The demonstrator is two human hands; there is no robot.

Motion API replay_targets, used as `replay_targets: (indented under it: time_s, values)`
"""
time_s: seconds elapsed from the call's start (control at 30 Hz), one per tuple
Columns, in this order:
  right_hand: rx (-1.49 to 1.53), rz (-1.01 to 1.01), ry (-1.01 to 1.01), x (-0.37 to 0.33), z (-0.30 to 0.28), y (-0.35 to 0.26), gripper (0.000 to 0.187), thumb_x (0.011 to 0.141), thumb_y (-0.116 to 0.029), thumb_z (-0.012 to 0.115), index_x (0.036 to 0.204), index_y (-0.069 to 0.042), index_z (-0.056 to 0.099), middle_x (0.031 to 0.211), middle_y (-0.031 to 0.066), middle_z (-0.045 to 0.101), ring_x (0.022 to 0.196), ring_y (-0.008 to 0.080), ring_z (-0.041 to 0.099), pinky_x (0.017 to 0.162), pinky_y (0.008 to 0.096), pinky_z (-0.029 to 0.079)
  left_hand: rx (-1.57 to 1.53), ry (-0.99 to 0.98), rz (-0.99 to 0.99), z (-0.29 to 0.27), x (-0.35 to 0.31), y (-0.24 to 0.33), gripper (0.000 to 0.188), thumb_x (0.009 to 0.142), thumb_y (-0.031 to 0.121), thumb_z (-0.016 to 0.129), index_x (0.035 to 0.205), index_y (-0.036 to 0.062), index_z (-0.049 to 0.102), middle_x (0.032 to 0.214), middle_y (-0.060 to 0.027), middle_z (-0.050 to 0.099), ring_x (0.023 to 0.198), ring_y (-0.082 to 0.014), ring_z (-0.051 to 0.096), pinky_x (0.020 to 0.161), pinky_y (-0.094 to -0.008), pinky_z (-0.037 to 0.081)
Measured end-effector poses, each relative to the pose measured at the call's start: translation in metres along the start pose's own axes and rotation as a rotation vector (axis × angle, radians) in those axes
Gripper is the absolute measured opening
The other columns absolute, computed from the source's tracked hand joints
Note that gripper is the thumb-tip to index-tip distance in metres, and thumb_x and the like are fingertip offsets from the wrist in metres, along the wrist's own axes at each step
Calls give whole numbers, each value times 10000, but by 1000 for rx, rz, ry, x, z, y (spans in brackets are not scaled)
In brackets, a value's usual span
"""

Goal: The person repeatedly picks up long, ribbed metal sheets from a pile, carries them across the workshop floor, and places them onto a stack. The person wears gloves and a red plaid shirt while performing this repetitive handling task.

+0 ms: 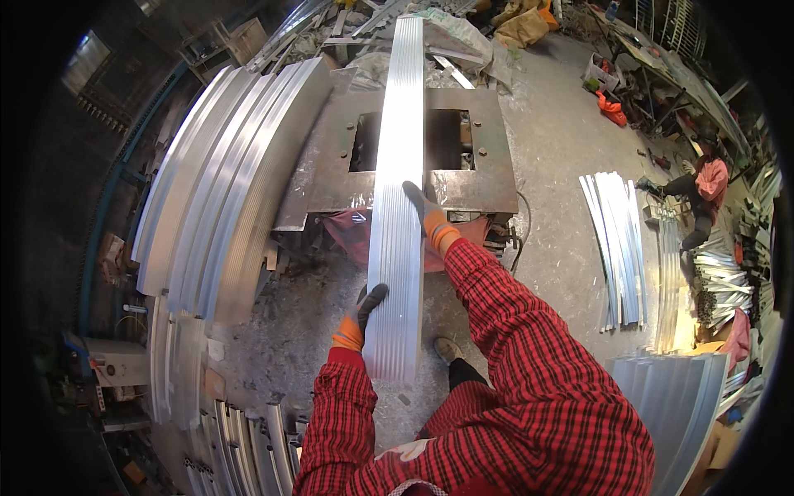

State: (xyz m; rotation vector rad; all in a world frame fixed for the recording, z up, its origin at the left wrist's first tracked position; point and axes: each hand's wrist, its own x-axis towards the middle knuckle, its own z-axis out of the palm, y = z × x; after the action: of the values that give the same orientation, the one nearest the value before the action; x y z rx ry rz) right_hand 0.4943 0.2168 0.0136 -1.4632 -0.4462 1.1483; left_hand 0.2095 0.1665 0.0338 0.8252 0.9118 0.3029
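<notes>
A long, shiny ribbed aluminium profile [395, 273] stretches from near my body away over a steel table [331, 157]. Its near end sticks out past the table over the floor. My left hand [369, 307], in a dark glove with an orange cuff, grips the left edge near that end, thumb on top. The fingers underneath are hidden. Farther along, my right hand [422, 207], gloved the same way, holds the right edge close to the table's front, with part of it over the top face. Dark rectangular openings [447, 140] in the tabletop show beside the profile.
Tall stacks of aluminium profiles [236, 165] stand left of the table. More lengths lie on the right floor [614, 248] and at lower right [670, 405]. A person [707, 186] in pink sits at far right. Scrap metal and sheeting [451, 37] lie behind the table.
</notes>
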Motion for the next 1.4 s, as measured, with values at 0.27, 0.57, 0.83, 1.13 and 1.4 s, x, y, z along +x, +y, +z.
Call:
replay_targets:
  time_s: [0.27,0.57,0.83,1.13,1.4]
  values:
    - [191,-197,126,-125,39,168,1024,848,-548,729,1597,-127,172,1336,260,561,1139,267,612,928,336,498,209,-46,-18,-55,-138,-108,868,817,500,729,1488,65,390,1318,-113,554,1176,-246,533,1028,-382,418]
    - [222,-201,48,-370,98,268,944,925,-335,717,1599,-98,100,1412,185,483,1175,223,539,971,314,464,173,-12,-81,-127,-319,-259,886,828,466,735,1512,63,342,1395,-115,512,1257,-247,495,1071,-390,395]
    - [234,-54,-146,-447,93,306,844,966,-336,653,1576,-63,137,1431,162,471,1233,220,515,1007,348,452,127,-5,4,-136,-401,-308,876,844,469,722,1515,62,332,1411,-119,503,1280,-245,483,1079,-393,390]
    - [1227,274,-552,-346,66,225,732,905,-589,635,1404,-76,484,1278,127,606,1113,283,619,961,416,529,290,2,-272,-107,-343,-201,785,889,497,697,1450,27,416,1330,-91,585,1155,-190,573,1010,-326,446]
    - [-423,-242,57,-144,11,166,532,1003,-495,478,1323,-73,532,1217,197,630,1091,331,627,849,379,542,304,-80,25,-22,-166,-98,726,912,465,673,1456,44,443,1310,-93,571,1162,-186,552,981,-313,458]
